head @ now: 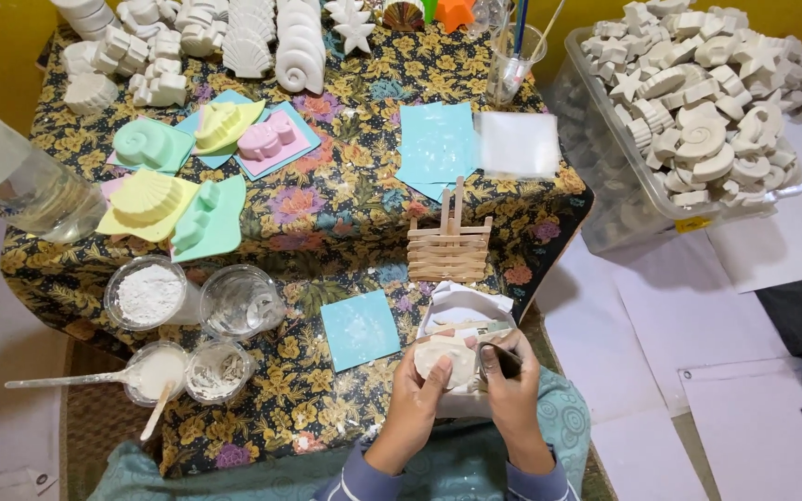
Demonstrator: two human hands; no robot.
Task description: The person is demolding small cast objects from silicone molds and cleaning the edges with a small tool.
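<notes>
Floral cloth below; pale, rounded plaster cast point(445, 360).

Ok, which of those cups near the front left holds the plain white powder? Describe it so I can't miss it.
Start at the table with the floral cloth and go to its front left, where four clear cups cluster. The powder cup is the back-left one, just below the yellow shell mould. Unlike its neighbours, it is heaped with dry white powder and has no spoon or stick in it.
</notes>
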